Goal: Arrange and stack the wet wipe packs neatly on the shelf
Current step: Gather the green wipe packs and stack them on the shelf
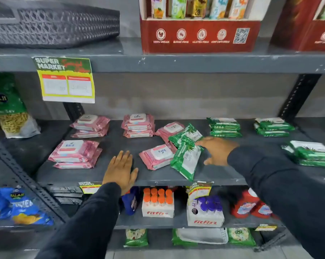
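Pink and green wet wipe packs lie on the dark grey shelf (120,143). Pink stacks of two stand at back left (90,126), front left (75,154) and back middle (138,125). Two loose pink packs (157,156) (170,129) and two loose green packs (186,160) (186,135) lie jumbled in the middle. Green stacks sit at back right (225,127), further right (273,127) and front right (313,153). My left hand (120,170) rests flat on the shelf's front, fingers apart, holding nothing. My right hand (216,149) touches the loose green packs with spread fingers.
The lower shelf holds FitFizz boxes (158,202) (204,212), red bottles (249,204) and a blue bottle (130,200). Snack bags (10,111) (17,206) fill the left bay. Above are a red display carton (199,36) and a grey basket (51,25). A price tag (64,80) hangs down.
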Tool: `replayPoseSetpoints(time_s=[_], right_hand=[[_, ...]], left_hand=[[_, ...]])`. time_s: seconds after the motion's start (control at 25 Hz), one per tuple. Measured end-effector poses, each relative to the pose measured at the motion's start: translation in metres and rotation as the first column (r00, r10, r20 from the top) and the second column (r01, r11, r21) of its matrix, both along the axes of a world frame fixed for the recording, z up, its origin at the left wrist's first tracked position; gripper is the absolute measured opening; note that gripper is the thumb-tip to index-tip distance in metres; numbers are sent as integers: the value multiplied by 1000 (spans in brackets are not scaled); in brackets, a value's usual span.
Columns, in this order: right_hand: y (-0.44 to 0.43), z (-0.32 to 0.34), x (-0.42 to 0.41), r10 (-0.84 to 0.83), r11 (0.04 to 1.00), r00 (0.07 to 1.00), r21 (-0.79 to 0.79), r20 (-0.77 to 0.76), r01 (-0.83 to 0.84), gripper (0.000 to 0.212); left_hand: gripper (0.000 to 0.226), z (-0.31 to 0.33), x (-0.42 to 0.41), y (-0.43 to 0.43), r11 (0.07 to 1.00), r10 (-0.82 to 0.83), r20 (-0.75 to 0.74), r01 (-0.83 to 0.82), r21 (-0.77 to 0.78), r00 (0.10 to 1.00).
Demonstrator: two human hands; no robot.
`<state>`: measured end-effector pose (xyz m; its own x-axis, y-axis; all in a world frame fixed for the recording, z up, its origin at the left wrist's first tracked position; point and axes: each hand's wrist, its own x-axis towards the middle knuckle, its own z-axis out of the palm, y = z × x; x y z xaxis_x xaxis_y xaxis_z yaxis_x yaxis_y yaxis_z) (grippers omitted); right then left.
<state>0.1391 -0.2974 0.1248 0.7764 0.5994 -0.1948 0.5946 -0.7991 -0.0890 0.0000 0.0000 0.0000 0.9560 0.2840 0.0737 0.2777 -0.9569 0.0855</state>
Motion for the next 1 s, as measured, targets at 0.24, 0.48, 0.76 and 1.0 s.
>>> replayPoseSetpoints(time_s=[0.24, 0.48, 0.76, 1.0], right_hand=[[24, -47, -8, -314, 783, 820, 358, -478, 509, 27], [37, -79, -19, -339, 643, 748, 439, -571, 627, 31], [45, -85, -1, -399, 693, 697, 301, -596, 654, 103], [34, -54, 22, -198, 965, 948, 120, -248, 233, 110]], left_hand=[[77, -23, 9, 10, 999, 40, -26, -40, 14, 999], [84, -25, 10, 12, 999, 46, -45, -46, 17, 998], [83, -24, 10, 12, 997, 63, -75, -60, 43, 995], [83, -22, 11, 12, 997, 70, -107, -66, 43, 992]])
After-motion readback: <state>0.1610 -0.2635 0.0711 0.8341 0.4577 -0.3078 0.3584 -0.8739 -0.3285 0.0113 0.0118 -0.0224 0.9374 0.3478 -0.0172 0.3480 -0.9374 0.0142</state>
